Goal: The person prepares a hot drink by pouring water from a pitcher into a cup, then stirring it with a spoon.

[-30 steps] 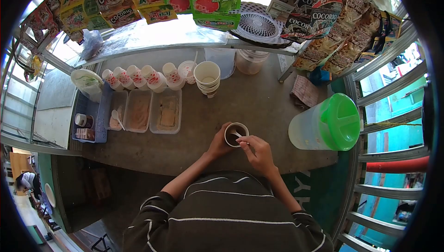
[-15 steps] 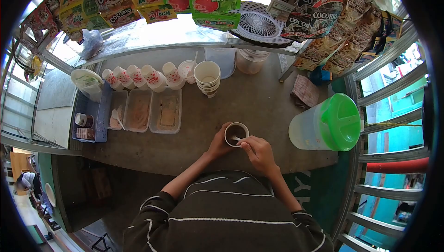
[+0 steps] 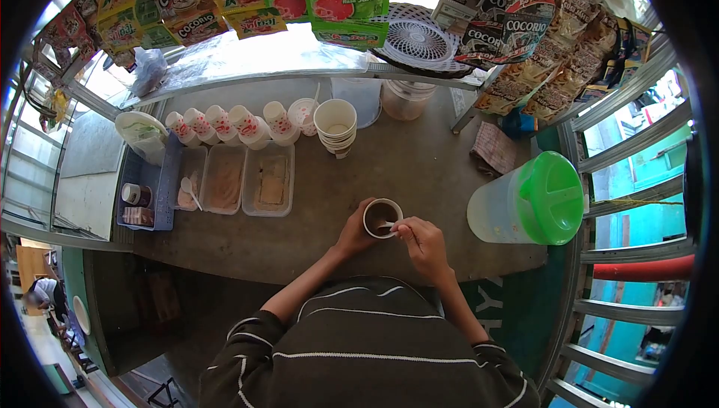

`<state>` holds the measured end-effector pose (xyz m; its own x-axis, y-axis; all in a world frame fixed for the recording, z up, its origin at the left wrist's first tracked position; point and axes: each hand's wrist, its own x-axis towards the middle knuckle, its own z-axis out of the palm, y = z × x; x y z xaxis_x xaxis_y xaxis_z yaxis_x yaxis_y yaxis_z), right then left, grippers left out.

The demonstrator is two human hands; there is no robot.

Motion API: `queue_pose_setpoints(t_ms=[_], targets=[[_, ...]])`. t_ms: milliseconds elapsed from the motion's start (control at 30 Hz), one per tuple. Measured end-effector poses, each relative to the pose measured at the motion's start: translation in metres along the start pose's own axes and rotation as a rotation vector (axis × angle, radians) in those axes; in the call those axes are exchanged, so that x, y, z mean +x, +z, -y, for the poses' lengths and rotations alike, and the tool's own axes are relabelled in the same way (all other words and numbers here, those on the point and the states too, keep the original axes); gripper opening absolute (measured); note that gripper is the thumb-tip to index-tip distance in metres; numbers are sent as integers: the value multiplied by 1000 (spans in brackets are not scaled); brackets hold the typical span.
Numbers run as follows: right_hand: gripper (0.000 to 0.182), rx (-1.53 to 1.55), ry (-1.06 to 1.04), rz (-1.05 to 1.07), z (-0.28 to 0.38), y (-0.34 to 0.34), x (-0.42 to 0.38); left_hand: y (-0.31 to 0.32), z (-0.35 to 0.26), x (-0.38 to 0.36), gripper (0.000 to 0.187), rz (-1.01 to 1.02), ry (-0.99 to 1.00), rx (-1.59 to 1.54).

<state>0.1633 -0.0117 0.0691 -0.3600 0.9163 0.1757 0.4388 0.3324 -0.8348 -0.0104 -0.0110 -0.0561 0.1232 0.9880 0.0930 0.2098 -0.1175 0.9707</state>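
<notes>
Fingers (image 3: pixel 363 207) of the left hand (image 3: pixel 354 233) curl round the cup (image 3: pixel 383 201), upright over the table (image 3: pixel 427 164) near its front edge; the right hand (image 3: pixel 424 248) pinches the spoon (image 3: pixel 386 224), its end dipped in brown liquid (image 3: pixel 378 213). Farther out, a jug (image 3: pixel 493 209) with a green lid (image 3: pixel 560 198) stands to the right, stacked cups (image 3: pixel 336 120) beyond, three tubs (image 3: pixel 269 212) to the left, a blue basket (image 3: pixel 162 218) just beside them
</notes>
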Motion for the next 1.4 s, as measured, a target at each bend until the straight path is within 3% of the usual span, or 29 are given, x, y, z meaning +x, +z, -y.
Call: queue_pose_setpoints(t_ms=[300,767,967,1167,1400], targets=[[24,18,29,-26,1,1,-1,0,-1,0,75,-27,98,73],[21,-201,-47,-29,-2,0,0,0,2,0,75,-18,32,6],[19,-73,-20,-62,0,6,0,0,-2,0,76,-6,26,-14],[24,47,72,53,2,4,-2,-1,-2,1,75,-28,89,56],[22,-152,11,25,0,-2,2,0,-1,0,74,-25,39,25]])
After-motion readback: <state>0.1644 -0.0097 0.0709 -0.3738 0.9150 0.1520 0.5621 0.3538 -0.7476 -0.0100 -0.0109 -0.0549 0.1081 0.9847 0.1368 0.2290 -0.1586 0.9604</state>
